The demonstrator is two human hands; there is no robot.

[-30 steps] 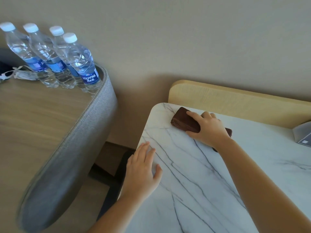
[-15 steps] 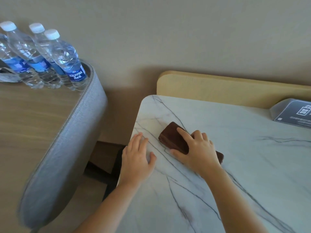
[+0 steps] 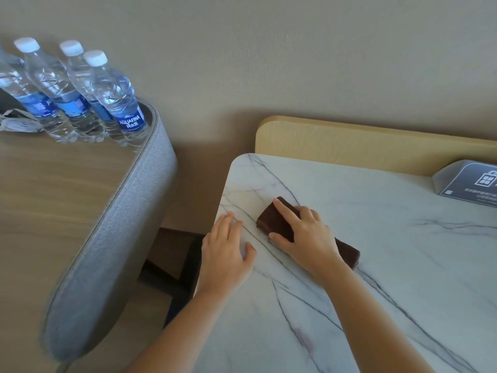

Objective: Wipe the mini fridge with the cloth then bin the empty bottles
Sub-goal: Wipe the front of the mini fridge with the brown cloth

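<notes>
A folded dark brown cloth (image 3: 274,220) lies on a white marble-patterned top (image 3: 403,265), near its left edge. My right hand (image 3: 305,239) presses down on the cloth, fingers spread over it and thumb at its near side. My left hand (image 3: 226,254) rests flat and open on the top's left edge, just left of the cloth. Several clear water bottles (image 3: 113,95) with blue labels and white caps stand upright on a wooden table at the upper left. The fridge's body is not visible below the marble top.
The wooden table (image 3: 53,200) has a raised grey fabric rim (image 3: 118,232) facing the marble top, with a dark gap between them. A light wood panel (image 3: 363,144) backs the marble top against the beige wall. A grey sign card (image 3: 473,184) stands at the right.
My right hand has dragged the cloth from the far left corner toward me along the left edge. My left hand stayed flat on the edge. The view shifted slightly.
</notes>
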